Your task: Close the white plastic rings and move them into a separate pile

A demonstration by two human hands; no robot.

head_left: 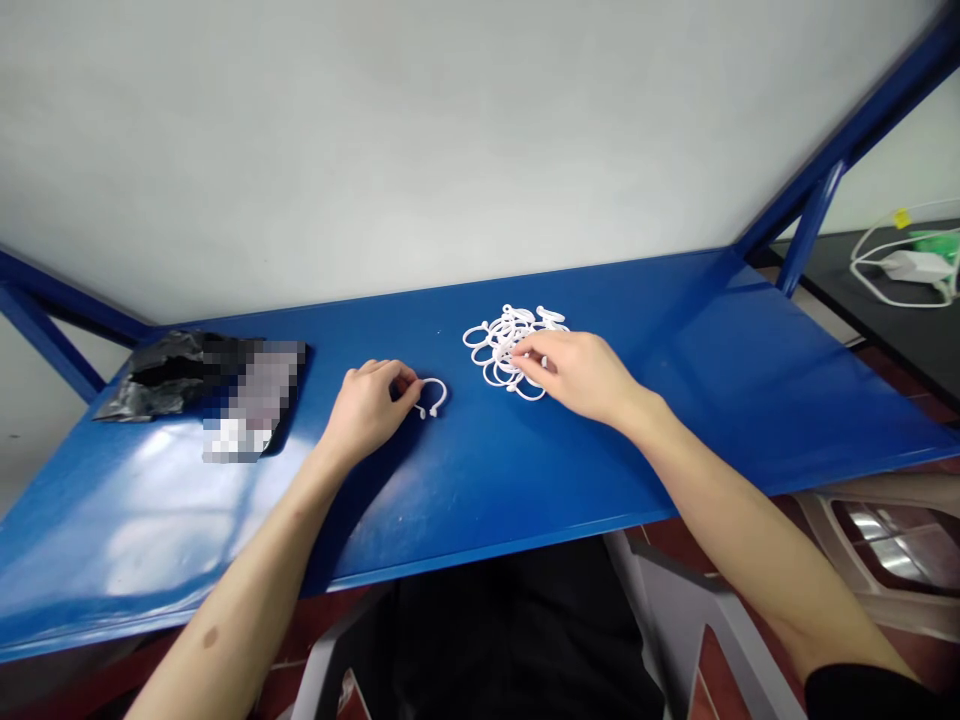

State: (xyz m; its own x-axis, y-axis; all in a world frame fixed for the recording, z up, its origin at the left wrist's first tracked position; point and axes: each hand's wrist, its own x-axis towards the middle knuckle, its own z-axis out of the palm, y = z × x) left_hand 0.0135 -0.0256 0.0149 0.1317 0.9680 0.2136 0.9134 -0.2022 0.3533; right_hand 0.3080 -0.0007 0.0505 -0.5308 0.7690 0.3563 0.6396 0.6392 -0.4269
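A white plastic shower curtain ring (pixel 438 392), gapped, with small knobs at its ends, is pinched between the thumb and fingers of my left hand (pixel 373 405), low over the blue table. To its right lies a loose pile of several similar white rings (pixel 504 348), overlapping each other. My right hand (pixel 581 372) reaches over the pile's right side, thumb and fingertips closed together on a ring among the others. The hand covers part of the pile, and the exact grip is partly hidden.
On the left of the blue table (pixel 465 480) are a crumpled black plastic bag (pixel 161 375) and a blurred-out flat item (pixel 259 400). A pale wall (pixel 450 150) rises behind. Blue braces (pixel 814 225) stand at both ends. Beyond the right one, a white cable (pixel 862 265) lies on a dark surface.
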